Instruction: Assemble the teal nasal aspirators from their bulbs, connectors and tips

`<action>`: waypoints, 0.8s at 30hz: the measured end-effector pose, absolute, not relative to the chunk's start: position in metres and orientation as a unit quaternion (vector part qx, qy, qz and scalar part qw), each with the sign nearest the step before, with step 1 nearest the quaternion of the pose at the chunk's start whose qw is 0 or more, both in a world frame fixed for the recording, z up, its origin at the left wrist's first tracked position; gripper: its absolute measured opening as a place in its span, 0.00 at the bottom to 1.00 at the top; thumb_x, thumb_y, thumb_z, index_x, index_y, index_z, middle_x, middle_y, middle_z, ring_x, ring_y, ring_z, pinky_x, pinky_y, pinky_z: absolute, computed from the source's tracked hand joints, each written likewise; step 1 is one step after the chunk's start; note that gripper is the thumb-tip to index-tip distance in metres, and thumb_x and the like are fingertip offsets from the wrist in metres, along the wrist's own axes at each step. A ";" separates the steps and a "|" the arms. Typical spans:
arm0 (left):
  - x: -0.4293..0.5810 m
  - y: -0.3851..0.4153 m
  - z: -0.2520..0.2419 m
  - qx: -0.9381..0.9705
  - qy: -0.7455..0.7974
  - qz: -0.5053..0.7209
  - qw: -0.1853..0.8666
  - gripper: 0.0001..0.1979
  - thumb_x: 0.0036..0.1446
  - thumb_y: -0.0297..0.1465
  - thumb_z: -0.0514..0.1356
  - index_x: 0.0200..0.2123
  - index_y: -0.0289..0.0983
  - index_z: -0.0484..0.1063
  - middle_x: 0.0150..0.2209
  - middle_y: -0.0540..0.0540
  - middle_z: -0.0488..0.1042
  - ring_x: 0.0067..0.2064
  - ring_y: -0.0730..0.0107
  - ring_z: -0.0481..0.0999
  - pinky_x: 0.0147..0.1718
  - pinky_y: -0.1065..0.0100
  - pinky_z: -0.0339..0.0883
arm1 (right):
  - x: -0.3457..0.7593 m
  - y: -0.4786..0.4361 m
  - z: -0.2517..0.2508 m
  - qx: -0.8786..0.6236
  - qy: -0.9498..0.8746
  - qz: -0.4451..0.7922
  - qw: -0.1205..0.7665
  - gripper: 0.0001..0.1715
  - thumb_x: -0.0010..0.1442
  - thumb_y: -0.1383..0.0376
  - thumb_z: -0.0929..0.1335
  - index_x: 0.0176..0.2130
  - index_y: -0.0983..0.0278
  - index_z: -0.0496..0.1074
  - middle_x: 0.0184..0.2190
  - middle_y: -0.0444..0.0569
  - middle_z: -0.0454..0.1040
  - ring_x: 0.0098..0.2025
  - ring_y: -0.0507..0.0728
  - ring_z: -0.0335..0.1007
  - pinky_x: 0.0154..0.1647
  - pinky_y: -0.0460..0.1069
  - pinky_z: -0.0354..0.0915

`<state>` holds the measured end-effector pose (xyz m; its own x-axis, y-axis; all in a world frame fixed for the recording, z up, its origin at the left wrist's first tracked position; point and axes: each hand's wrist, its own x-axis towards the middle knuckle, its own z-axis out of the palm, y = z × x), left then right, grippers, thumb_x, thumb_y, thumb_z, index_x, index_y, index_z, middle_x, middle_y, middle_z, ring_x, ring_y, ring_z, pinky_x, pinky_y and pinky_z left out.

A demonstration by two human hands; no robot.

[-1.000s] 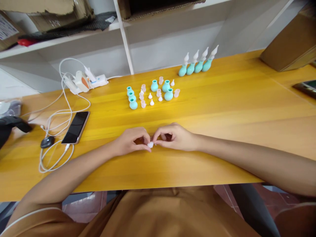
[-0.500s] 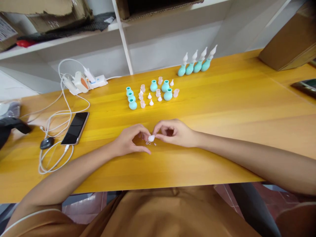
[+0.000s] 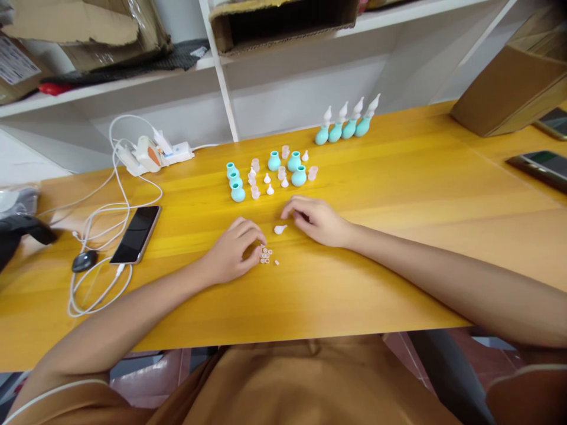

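Laid on desk [image 3: 381, 295], white nozzle [image 3: 280, 229] now sits btwn R hand [image 3: 321, 221] (loosely curled, empty) and L hand [image 3: 234, 251], narrow at rings [image 3: 264, 255], can't tell if gripping; prob. clustered for quick pickup.

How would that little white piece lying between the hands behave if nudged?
The white piece would probably roll, since it lies on its rounded side. Its tapered end might make it swing in a curve. It's likely light, being small and plastic-looking.
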<state>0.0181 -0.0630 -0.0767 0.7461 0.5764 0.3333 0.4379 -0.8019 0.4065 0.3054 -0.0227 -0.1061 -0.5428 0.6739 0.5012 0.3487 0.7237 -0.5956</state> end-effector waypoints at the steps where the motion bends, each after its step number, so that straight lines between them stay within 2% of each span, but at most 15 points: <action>1: 0.018 -0.063 -0.077 0.925 0.271 0.222 0.147 0.05 0.70 0.27 0.59 0.47 0.39 0.73 0.45 0.43 0.77 0.48 0.58 0.72 0.53 0.56 0.68 | 0.307 -0.019 -0.107 -0.317 -0.838 0.215 0.388 0.17 0.65 0.76 0.61 0.44 0.63 0.76 0.41 0.50 0.80 0.41 0.56 0.76 0.48 0.50 0.69; 4: 0.018 -0.064 -0.078 0.932 0.256 0.214 0.138 0.05 0.70 0.27 0.58 0.47 0.38 0.72 0.45 0.42 0.77 0.48 0.58 0.72 0.53 0.56 0.68 | 0.315 -0.008 -0.107 -0.362 -0.806 0.214 0.417 0.21 0.63 0.78 0.59 0.46 0.63 0.75 0.38 0.47 0.81 0.36 0.54 0.75 0.48 0.51 0.70; 6: 0.018 -0.064 -0.078 0.934 0.253 0.210 0.137 0.05 0.70 0.27 0.57 0.47 0.38 0.71 0.45 0.42 0.77 0.48 0.58 0.71 0.53 0.56 0.68 | 0.320 -0.001 -0.106 -0.394 -0.784 0.183 0.444 0.21 0.62 0.78 0.59 0.47 0.63 0.75 0.39 0.48 0.81 0.36 0.55 0.75 0.49 0.52 0.71; 8: 0.018 -0.064 -0.078 0.934 0.258 0.204 0.140 0.06 0.70 0.27 0.57 0.48 0.38 0.71 0.45 0.42 0.77 0.48 0.57 0.72 0.53 0.55 0.68 | 0.327 0.006 -0.105 -0.436 -0.749 0.119 0.484 0.19 0.63 0.76 0.61 0.45 0.62 0.75 0.43 0.50 0.80 0.41 0.58 0.76 0.52 0.55 0.71; 10: 0.018 -0.064 -0.078 0.932 0.267 0.199 0.145 0.08 0.69 0.26 0.56 0.48 0.39 0.70 0.46 0.42 0.77 0.49 0.57 0.72 0.54 0.54 0.69 | 0.336 0.014 -0.106 -0.478 -0.711 0.062 0.513 0.17 0.63 0.73 0.63 0.47 0.61 0.75 0.49 0.53 0.78 0.41 0.59 0.75 0.50 0.56 0.72; 14: 0.017 -0.064 -0.077 0.927 0.278 0.195 0.158 0.14 0.60 0.21 0.57 0.49 0.39 0.70 0.47 0.42 0.76 0.50 0.56 0.71 0.54 0.53 0.70 | 0.356 0.034 -0.114 -0.521 -0.701 0.065 0.483 0.26 0.59 0.69 0.68 0.57 0.62 0.73 0.60 0.58 0.73 0.30 0.54 0.70 0.42 0.56 0.74; 16: 0.017 -0.064 -0.077 0.926 0.279 0.194 0.162 0.16 0.58 0.21 0.57 0.48 0.39 0.70 0.47 0.42 0.76 0.49 0.56 0.71 0.54 0.53 0.70 | 0.361 0.042 -0.119 -0.524 -0.722 0.090 0.442 0.29 0.59 0.67 0.69 0.60 0.63 0.72 0.61 0.60 0.73 0.27 0.53 0.69 0.42 0.57 0.74; 18: 0.018 -0.064 -0.077 0.926 0.277 0.195 0.164 0.14 0.59 0.23 0.58 0.48 0.39 0.70 0.47 0.42 0.77 0.49 0.55 0.72 0.54 0.53 0.70 | 0.363 0.047 -0.123 -0.524 -0.744 0.094 0.405 0.28 0.60 0.65 0.70 0.59 0.64 0.72 0.58 0.60 0.75 0.29 0.55 0.70 0.45 0.58 0.74; 21: 0.019 -0.065 -0.077 0.928 0.268 0.202 0.164 0.10 0.62 0.24 0.58 0.47 0.38 0.70 0.45 0.43 0.77 0.47 0.56 0.72 0.52 0.54 0.70 | 0.361 0.048 -0.126 -0.529 -0.761 0.060 0.371 0.23 0.63 0.61 0.70 0.57 0.65 0.74 0.53 0.60 0.77 0.39 0.62 0.75 0.51 0.62 0.73; 24: 0.020 -0.065 -0.077 0.930 0.256 0.207 0.162 0.08 0.64 0.25 0.59 0.46 0.39 0.71 0.43 0.44 0.78 0.46 0.58 0.72 0.51 0.56 0.70 | 0.358 0.046 -0.126 -0.528 -0.773 0.040 0.349 0.17 0.66 0.60 0.69 0.51 0.64 0.75 0.49 0.61 0.77 0.46 0.68 0.75 0.54 0.64 0.71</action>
<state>0.0201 -0.0651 -0.0769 0.7835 0.5430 0.3022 0.4088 -0.8166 0.4075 0.3578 0.0457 -0.1262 -0.1997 0.8446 0.4967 0.7887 0.4394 -0.4301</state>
